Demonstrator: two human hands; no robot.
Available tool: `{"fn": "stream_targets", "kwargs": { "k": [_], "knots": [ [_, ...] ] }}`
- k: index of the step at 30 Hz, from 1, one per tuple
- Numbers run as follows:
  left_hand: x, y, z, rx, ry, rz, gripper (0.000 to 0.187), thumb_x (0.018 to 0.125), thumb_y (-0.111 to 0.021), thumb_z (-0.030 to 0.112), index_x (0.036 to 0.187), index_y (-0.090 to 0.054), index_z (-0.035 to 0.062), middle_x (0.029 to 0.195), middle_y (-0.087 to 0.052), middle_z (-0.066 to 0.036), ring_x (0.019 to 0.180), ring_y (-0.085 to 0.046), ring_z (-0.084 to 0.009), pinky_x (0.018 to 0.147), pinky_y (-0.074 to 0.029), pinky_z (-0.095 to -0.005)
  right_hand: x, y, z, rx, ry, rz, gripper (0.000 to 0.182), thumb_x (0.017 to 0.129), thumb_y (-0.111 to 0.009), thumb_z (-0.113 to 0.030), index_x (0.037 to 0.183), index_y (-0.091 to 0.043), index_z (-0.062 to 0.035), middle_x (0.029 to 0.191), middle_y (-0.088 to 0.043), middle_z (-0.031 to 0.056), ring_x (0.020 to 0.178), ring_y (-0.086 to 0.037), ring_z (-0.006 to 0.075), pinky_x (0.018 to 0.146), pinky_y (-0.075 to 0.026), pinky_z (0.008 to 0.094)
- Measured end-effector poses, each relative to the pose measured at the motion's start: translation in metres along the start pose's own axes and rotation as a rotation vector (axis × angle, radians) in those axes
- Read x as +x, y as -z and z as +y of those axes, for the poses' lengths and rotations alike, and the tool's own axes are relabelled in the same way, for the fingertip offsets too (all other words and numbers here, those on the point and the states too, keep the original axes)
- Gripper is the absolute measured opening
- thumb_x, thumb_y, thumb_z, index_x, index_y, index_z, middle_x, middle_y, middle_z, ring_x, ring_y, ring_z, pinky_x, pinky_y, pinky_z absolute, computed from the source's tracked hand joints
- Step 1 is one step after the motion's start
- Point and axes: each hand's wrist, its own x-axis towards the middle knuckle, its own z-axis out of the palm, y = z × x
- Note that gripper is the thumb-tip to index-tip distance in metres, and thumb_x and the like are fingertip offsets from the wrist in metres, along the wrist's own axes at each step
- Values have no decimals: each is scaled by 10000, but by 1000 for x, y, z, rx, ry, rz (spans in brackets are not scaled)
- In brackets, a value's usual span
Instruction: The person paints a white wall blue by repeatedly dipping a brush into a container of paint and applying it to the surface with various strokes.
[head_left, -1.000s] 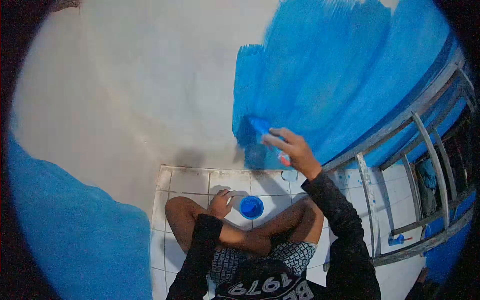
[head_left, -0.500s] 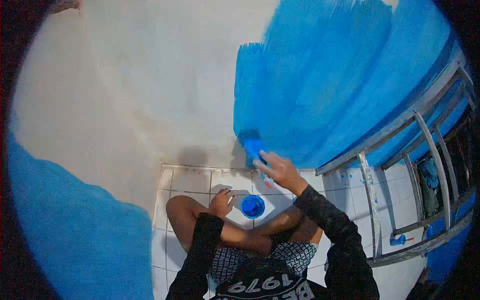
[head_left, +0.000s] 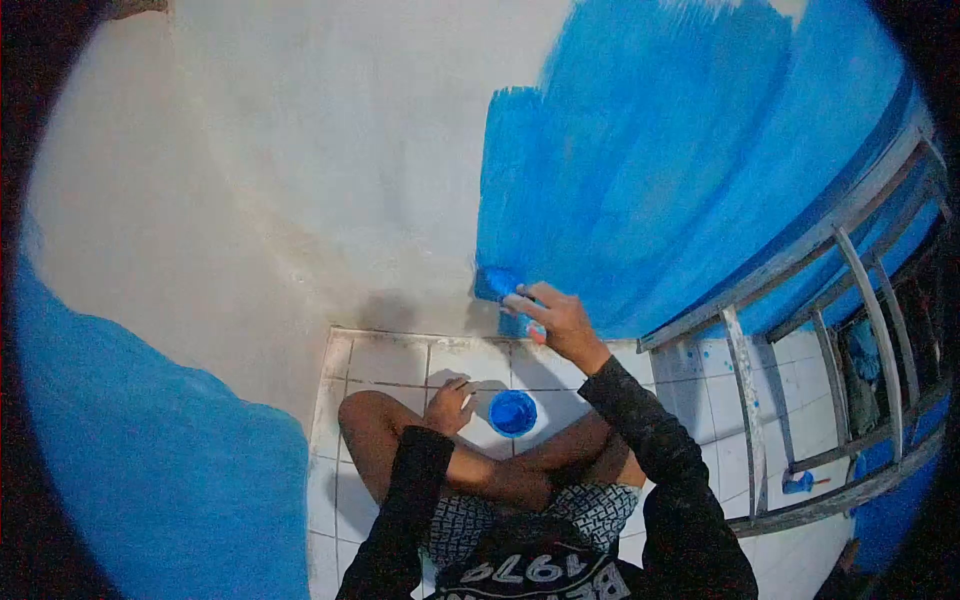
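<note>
My right hand (head_left: 560, 322) grips a paintbrush (head_left: 500, 281) coated in blue paint, its bristle end against the wall at the lower left corner of the blue area (head_left: 620, 180). A reddish handle end shows below my fingers. My left hand (head_left: 450, 405) rests by my bent knee, fingers apart and holding nothing. Just right of it, a small tub of blue paint (head_left: 513, 392) stands on the white tiles between my hands and crossed legs.
A wooden ladder (head_left: 738, 400) spattered with paint leans along the right side. Another paint-covered brush (head_left: 800, 483) lies on the floor beneath it. Bare pale wall (head_left: 330, 180) spans the left, with a blue patch (head_left: 180, 450) at lower left.
My right hand and the paintbrush have shifted slightly upward against the wall. The view has moved a little, and my left hand stays by the knee.
</note>
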Motion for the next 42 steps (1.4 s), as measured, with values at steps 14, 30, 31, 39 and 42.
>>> {"fn": "stream_targets", "kwargs": {
  "k": [14, 30, 31, 39, 42],
  "knots": [
    [2, 0, 2, 5, 41, -58, 293, 898, -624, 227, 1130, -644, 48, 1181, -618, -181, 1118, -564, -375, 963, -476, -448, -49, -63, -7, -230, 165, -124, 407, 844, -590, -131, 1248, -557, -101, 1275, -555, 198, 1121, -600, 315, 620, -593, 361],
    [2, -13, -14, -25, 0, -50, 303, 914, -617, 224, 1163, -648, 55, 1225, -606, -209, 1132, -564, -381, 975, -469, -445, -46, -65, 30, 193, -61, -240, 398, 802, -690, -84, 1194, -629, -114, 1003, -609, 155, 908, -617, 382, 774, -517, 462],
    [2, -12, -13, -27, 3, -52, 303, 914, -617, 224, 1163, -648, 55, 1225, -606, -209, 1132, -564, -381, 975, -469, -445, -40, -58, 26, 228, -74, -283, 411, 801, -691, -83, 1205, -626, -118, 1021, -616, 160, 911, -619, 388, 783, -518, 464],
    [1, -4, -2, 7, 30, -34, 280, 901, -625, 200, 1143, -658, 64, 1197, -616, -196, 1098, -572, -388, 936, -485, -456, -30, -65, 34, 157, -76, -195, 314, 855, -670, -143, 1163, -631, -101, 993, -611, 140, 924, -624, 360, 806, -526, 453],
    [0, 3, 2, -56, 17, -42, 284, 899, -620, 190, 1156, -650, 73, 1171, -616, -193, 1096, -569, -389, 935, -484, -460, -30, -53, 34, 92, -74, -172, 364, 830, -677, -131, 1187, -614, -105, 1019, -615, 128, 942, -629, 347, 809, -529, 438]
  ]
}}
